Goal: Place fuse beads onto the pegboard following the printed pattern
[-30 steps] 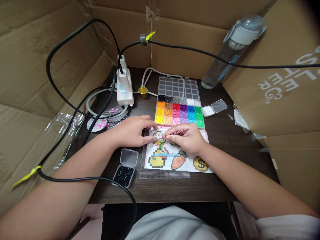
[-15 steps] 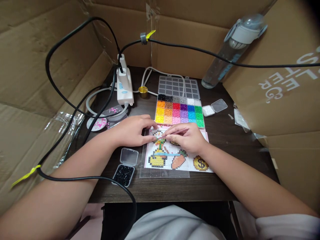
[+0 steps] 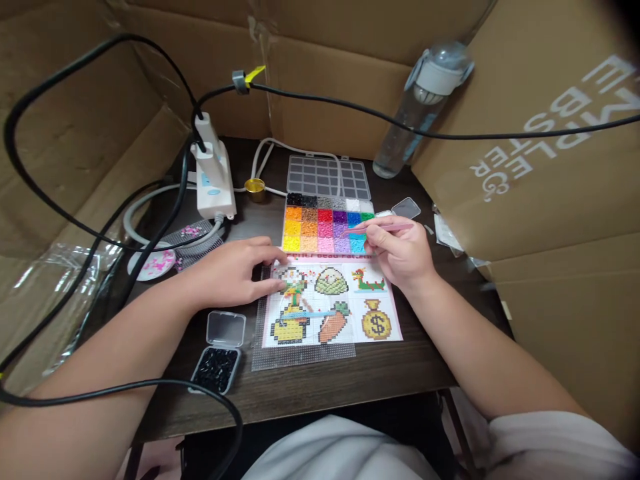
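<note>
Pink tweezers [image 3: 395, 227] are pinched in my right hand [image 3: 404, 253], their tips over the purple and blue cells of a bead box [image 3: 325, 229] sorted by colour. Whether a bead sits between the tips is too small to tell. My left hand [image 3: 245, 270] rests with fingers apart at the upper left corner of a printed pattern sheet [image 3: 367, 317]. Under and around that sheet a clear pegboard [image 3: 305, 359] shows. The sheet carries pixel pictures, among them a carrot, a money bag and a dragon. Small coloured beads lie on its upper left picture, partly behind my left fingers.
A small open box of black beads [image 3: 217, 369] stands at front left. Behind my left arm lie a white dish [image 3: 143, 262] with pink beads and a power strip [image 3: 215, 180]. A bottle [image 3: 417, 110] leans at back right. Black cables [image 3: 325, 100] cross the view.
My right hand with the tweezers has moved right and away from the pattern sheet to the bead box. My left hand stays at the sheet's corner. The whole view has shifted.
</note>
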{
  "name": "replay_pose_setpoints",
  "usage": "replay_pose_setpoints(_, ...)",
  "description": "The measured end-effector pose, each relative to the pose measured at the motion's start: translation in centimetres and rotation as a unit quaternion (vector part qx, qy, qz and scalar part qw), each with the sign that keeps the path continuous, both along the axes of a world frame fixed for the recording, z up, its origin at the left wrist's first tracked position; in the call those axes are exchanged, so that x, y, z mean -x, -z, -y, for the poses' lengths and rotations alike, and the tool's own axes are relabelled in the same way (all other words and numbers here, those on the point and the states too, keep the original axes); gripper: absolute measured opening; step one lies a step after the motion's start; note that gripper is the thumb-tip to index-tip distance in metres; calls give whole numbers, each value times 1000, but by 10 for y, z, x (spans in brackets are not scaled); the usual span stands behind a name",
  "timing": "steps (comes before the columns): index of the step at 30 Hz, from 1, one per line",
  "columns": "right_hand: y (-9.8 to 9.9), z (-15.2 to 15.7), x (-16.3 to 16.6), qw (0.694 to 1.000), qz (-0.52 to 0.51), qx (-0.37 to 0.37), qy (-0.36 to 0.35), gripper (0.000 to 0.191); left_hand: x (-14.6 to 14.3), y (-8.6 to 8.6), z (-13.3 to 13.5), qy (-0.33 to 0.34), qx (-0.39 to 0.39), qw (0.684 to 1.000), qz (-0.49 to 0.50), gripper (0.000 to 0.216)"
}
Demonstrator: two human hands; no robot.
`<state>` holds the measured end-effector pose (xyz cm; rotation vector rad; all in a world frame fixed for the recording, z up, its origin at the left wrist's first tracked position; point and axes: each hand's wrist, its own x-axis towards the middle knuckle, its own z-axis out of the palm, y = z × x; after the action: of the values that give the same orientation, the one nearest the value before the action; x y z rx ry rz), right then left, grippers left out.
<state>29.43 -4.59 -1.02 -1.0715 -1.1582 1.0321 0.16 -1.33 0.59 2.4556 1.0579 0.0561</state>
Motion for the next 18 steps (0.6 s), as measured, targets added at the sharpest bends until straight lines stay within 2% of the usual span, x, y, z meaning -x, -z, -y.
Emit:
replay_pose_setpoints(5,-1,-6,-4,999,-45,18,23,16,1,1,-2,0,5,1000,4,48)
replay_pose_setpoints(18,15,-7,-3,1000,-23,6,21,12,1,3,-3,-5,14,1000,10,49)
